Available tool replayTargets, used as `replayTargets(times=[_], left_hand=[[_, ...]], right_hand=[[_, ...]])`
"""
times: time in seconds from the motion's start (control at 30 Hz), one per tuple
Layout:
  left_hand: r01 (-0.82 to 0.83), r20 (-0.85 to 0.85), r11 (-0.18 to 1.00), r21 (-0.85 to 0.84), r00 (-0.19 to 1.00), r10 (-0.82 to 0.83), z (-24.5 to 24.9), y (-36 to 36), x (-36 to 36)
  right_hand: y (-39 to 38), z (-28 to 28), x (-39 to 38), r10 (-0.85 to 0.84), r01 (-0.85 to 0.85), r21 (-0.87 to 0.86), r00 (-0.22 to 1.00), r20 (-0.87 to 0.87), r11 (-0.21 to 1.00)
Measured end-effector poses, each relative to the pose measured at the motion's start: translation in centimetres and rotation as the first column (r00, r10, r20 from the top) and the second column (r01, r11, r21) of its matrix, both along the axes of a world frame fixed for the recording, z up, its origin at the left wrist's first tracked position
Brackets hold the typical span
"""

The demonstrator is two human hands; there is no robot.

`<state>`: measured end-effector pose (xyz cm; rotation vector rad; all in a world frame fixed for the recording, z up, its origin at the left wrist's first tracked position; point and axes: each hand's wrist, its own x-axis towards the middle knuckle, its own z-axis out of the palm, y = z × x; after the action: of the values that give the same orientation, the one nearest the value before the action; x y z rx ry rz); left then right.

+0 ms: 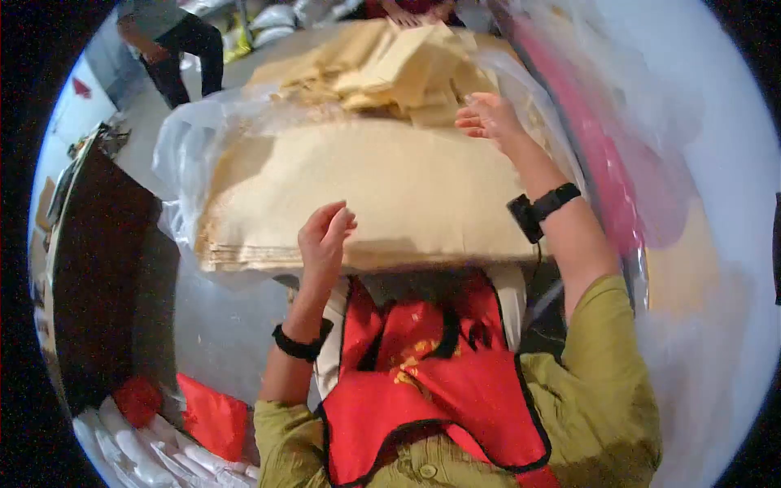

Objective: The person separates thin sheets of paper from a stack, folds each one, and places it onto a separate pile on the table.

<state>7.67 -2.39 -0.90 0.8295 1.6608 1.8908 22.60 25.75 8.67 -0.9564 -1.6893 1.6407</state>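
A thick stack of pale cream sheets, fabric or paper, lies in front of me on a spread of clear plastic. My left hand is above the near edge of this stack, fingers loosely bent and the thumb apart, with nothing visible in it. Farther out, my right hand reaches over the far right part of the stack, its fingers spread and holding nothing I can see. Just beyond and left of it is a loose heap of folded yellowish pieces.
Clear plastic sheeting hangs past the stack's left side. A dark brown panel stands at left. Red cloth and white bundles lie at lower left. Another person's hands are at the far edge; another person is at upper left.
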Motion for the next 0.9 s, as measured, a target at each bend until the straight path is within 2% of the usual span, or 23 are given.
replayTargets(times=[0.07, 0.1, 0.2, 0.23, 0.3, 0.33, 0.37, 0.4, 0.47, 0.5, 0.57, 0.6, 0.63, 0.73, 0.83, 0.9], left_hand=[[0.100, -0.224, 0.995, -0.001, 0.970, -0.098, -1.2, 1.4, 2.3], [0.099, -0.460, 0.987, -0.129, 0.875, -0.148, 0.2, 1.7, 3.8], [0.126, -0.791, 0.989, -0.076, 0.596, -0.137, -2.5, 4.8, 6.9], [0.180, -0.806, 0.979, -0.093, 0.564, -0.180, -3.1, 5.6, 7.9], [0.211, -0.901, 0.969, -0.132, 0.383, -0.206, -3.1, 6.7, 9.3], [0.215, -0.935, 0.964, -0.155, 0.283, -0.213, -3.0, 7.1, 9.8], [0.229, -0.919, 0.946, -0.229, 0.271, -0.287, -3.1, 7.4, 10.2], [0.241, -0.919, 0.943, -0.230, 0.264, -0.291, -3.6, 7.6, 10.3], [0.237, -0.927, 0.945, -0.224, 0.246, -0.282, -4.3, 7.9, 9.7], [0.250, -0.915, 0.943, -0.219, 0.283, -0.288, -4.0, 7.7, 9.8], [0.242, -0.906, 0.945, -0.220, 0.309, -0.290, -3.0, 7.3, 10.1], [0.249, -0.898, 0.944, -0.215, 0.329, -0.292, -2.5, 7.0, 10.1], [0.264, -0.884, 0.939, -0.218, 0.355, -0.305, -1.6, 6.8, 10.3], [0.238, -0.822, 0.957, -0.164, 0.503, -0.266, -0.9, 6.5, 11.3], [0.184, -0.713, 0.982, -0.051, 0.681, -0.165, 0.4, 6.6, 12.1], [0.197, -0.619, 0.980, -0.008, 0.769, -0.160, 0.7, 6.8, 10.6]], right_hand=[[0.4, -3.2, 5.3, -0.025, 0.027, -0.046, 0.998, 0.053, 0.999], [0.3, -4.1, 8.0, -0.034, 0.037, -0.031, 0.996, 0.078, 0.999], [-0.6, -5.9, 14.1, -0.172, 0.190, -0.085, 0.968, 0.184, 0.978], [-0.9, -6.4, 15.6, -0.164, 0.187, -0.055, 0.944, 0.287, 0.981], [-1.7, -7.4, 18.4, -0.140, 0.158, 0.002, 0.871, 0.470, 0.987], [-2.5, -7.6, 19.0, -0.114, 0.134, -0.003, 0.859, 0.499, 0.991], [-3.3, -7.8, 19.3, -0.084, 0.104, -0.010, 0.847, 0.524, 0.994], [-3.8, -8.0, 19.2, -0.049, 0.069, -0.015, 0.836, 0.546, 0.998], [-2.6, -10.3, 18.4, -0.056, -0.083, 0.193, 0.782, 0.621, 0.978], [-2.2, -11.2, 17.5, -0.068, -0.166, 0.288, 0.754, 0.654, 0.943], [-4.4, -9.8, 16.0, 0.008, -0.008, -0.001, 0.962, 0.271, 1.000], [-5.3, -9.0, 15.4, -0.012, 0.024, -0.172, 0.998, 0.068, 0.985], [-5.0, -9.1, 15.4, 0.002, 0.012, -0.263, 0.999, 0.052, 0.965], [-8.2, -4.3, 13.1, -0.055, 0.039, -0.327, 0.998, -0.040, 0.944], [-9.0, -3.5, 10.5, 0.020, -0.068, -0.230, 0.979, -0.202, 0.971], [-10.3, -2.2, 8.6, 0.085, -0.107, -0.123, 0.982, -0.168, 0.987]])
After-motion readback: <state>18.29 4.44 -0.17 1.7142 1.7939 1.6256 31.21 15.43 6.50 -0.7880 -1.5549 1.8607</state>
